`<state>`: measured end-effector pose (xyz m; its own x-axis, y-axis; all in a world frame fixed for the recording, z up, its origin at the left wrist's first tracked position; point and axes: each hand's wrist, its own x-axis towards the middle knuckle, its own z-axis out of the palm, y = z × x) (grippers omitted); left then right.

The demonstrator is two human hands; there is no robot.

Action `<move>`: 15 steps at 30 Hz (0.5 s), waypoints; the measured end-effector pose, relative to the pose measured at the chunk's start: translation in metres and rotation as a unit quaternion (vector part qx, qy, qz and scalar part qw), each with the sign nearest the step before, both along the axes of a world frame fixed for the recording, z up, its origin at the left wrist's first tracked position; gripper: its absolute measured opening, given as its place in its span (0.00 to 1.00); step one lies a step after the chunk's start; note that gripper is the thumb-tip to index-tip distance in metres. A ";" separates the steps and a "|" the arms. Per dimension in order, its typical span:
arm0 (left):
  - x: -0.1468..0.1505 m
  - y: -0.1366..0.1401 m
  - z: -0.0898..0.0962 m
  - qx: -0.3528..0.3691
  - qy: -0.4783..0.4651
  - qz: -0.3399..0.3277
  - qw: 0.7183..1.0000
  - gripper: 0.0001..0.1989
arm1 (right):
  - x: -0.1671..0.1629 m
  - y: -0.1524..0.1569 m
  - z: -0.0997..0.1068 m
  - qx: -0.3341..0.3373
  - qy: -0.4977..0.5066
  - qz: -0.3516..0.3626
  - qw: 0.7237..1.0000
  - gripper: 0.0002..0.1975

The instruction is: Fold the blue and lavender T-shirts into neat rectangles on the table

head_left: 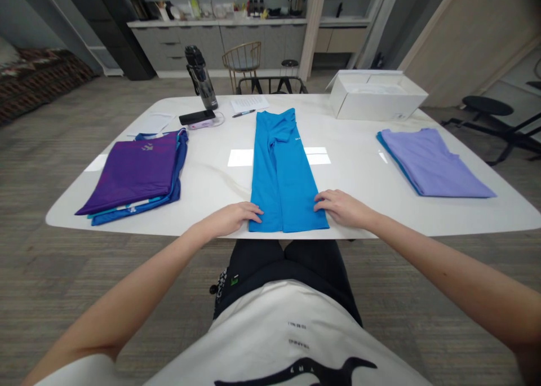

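Observation:
Blue trousers (296, 180) lie lengthwise on the white table, both legs side by side and their hems at the near edge. At the far end the fabric is bunched and creased around the waist. My left hand (232, 217) has its fingertips curled over the outer edge of the left leg, just above the hem. On the other side, my right hand (344, 207) grips the right leg's edge a little higher up. Both thumbs are mostly hidden.
To the left lies a stack of folded purple and blue clothes (135, 172). Folded lavender clothing (435, 163) is at the right, near a white box (376, 101). Farther back are a dark bottle (203, 79), a phone (196, 117), a pen (244, 114) and papers (250, 102).

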<state>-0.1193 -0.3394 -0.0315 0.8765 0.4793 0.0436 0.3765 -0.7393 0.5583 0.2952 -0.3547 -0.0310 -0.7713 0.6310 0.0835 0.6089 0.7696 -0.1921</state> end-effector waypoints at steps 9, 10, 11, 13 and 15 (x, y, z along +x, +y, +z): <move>0.018 0.018 0.006 -0.032 -0.014 -0.010 0.999 0.11 | -0.004 -0.005 0.004 -0.067 0.038 0.001 0.997 0.12; 0.020 0.021 0.006 -0.049 -0.030 0.003 0.998 0.11 | -0.008 -0.003 0.004 -0.086 0.058 -0.005 0.995 0.12; 0.023 0.024 0.007 -0.070 -0.050 0.024 0.996 0.11 | -0.011 0.001 0.005 -0.106 0.082 -0.014 0.991 0.11; 0.029 0.030 0.009 -0.124 -0.098 0.084 0.984 0.12 | -0.015 0.010 0.008 -0.143 0.139 -0.048 0.979 0.11; 0.038 0.039 0.011 -0.182 -0.160 0.159 0.957 0.14 | -0.019 0.023 0.012 -0.167 0.207 -0.106 0.958 0.10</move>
